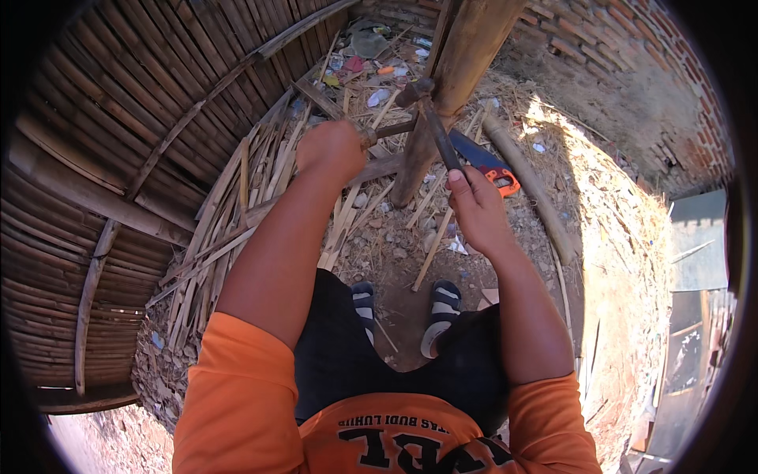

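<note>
My left hand (330, 150) is closed around the handle of a chisel (395, 129). The dark blade points right, and its tip meets or lies close to the side of a wooden post (474, 59). In my right hand (479, 207) is the dark handle of a hammer (440, 138). The hammer's head is up beside the post, above the chisel blade; whether it touches the wood I cannot tell. Just beyond my right hand lies a handsaw (497, 174) with an orange and black handle, its blade partly behind the post.
Bamboo strips (272, 170) are heaped along the slatted wall (150, 95) on the left. A long pole (529, 186) lies on the ground at the right. Litter and straw cover the dirt behind the post, below a brick wall (632, 55). My sandalled feet (442, 312) stand close by.
</note>
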Action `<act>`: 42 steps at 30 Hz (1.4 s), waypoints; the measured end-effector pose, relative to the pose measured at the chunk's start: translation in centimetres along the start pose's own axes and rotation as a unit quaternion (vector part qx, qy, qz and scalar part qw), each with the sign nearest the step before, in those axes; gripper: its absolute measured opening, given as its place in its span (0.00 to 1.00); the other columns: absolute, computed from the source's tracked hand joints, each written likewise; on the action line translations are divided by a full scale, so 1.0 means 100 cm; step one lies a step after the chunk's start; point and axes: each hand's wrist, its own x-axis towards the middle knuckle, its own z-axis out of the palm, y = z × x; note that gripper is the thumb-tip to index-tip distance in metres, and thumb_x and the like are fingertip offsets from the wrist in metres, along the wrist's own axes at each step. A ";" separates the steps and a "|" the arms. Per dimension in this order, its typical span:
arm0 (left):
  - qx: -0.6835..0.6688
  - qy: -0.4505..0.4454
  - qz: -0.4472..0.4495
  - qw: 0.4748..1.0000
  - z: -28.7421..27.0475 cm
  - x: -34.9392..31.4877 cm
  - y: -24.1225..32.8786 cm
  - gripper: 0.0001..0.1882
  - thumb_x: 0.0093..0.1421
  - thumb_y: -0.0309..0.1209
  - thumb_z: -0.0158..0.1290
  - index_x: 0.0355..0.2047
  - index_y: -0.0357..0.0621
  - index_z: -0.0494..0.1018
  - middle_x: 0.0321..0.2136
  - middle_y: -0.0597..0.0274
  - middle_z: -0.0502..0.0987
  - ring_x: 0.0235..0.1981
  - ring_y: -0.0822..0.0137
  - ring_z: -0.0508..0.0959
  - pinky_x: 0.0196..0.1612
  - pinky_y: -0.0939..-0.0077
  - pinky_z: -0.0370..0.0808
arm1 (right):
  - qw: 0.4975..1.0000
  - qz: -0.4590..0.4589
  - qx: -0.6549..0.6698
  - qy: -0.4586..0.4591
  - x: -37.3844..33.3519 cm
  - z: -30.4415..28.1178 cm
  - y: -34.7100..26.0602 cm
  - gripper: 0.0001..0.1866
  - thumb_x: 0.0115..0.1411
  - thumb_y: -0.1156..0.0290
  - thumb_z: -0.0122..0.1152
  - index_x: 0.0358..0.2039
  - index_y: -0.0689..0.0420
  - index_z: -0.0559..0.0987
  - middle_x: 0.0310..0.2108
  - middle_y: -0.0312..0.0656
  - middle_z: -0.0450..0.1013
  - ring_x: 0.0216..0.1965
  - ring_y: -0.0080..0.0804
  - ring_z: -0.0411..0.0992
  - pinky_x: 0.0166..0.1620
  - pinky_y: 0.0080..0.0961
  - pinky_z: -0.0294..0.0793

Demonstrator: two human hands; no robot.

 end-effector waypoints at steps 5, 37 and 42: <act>0.006 -0.018 -0.010 1.000 -0.001 0.000 0.006 0.15 0.59 0.37 0.61 0.43 0.45 0.83 0.43 0.50 0.84 0.46 0.52 0.84 0.47 0.57 0.82 | 0.999 -0.035 -0.021 0.022 -0.007 0.008 0.006 0.23 0.73 0.50 0.50 0.40 0.62 0.73 0.24 0.51 0.73 0.26 0.47 0.73 0.34 0.40 0.72; -0.012 0.007 0.057 0.998 0.037 0.026 -0.028 0.19 0.58 0.46 0.64 0.38 0.44 0.80 0.35 0.50 0.83 0.39 0.50 0.84 0.43 0.53 0.81 | 0.984 -0.004 0.175 0.028 -0.041 -0.139 -0.021 0.26 0.73 0.45 0.48 0.36 0.58 0.75 0.19 0.29 0.62 0.22 0.14 0.62 0.25 0.16 0.60; 0.009 0.029 0.058 0.998 0.035 0.023 -0.016 0.18 0.60 0.48 0.62 0.38 0.45 0.80 0.33 0.51 0.83 0.36 0.49 0.84 0.41 0.52 0.81 | 0.982 -0.045 0.025 0.183 0.022 -0.108 0.002 0.26 0.74 0.48 0.48 0.39 0.62 0.77 0.21 0.37 0.68 0.24 0.25 0.66 0.30 0.28 0.66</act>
